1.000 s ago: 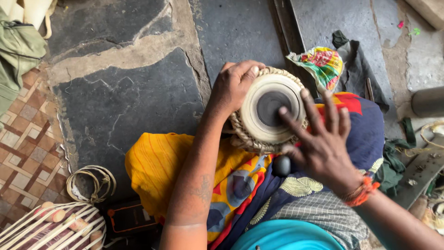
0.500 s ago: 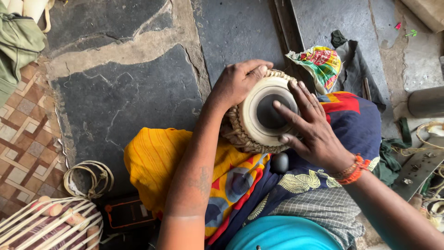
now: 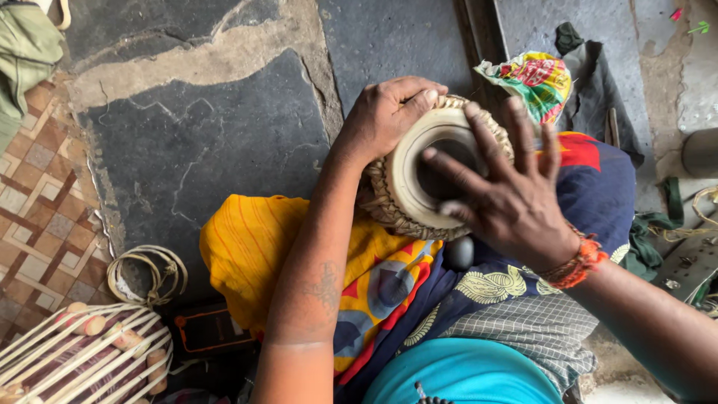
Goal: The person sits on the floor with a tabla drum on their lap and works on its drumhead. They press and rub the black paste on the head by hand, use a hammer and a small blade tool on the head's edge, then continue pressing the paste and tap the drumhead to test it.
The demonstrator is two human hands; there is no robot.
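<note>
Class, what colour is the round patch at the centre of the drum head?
Black, ringed by cream skin on the drum head; head view.

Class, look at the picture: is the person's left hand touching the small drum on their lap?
Touching. The head view shows the left hand gripping the braided rim of the drum, thumb pressed on its pale skin.

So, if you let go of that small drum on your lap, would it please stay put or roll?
The drum looks round-bodied and lies tilted on soft cloth, so it would probably roll. The left hand grips its braided rim, likely a non-slip hold.
</note>
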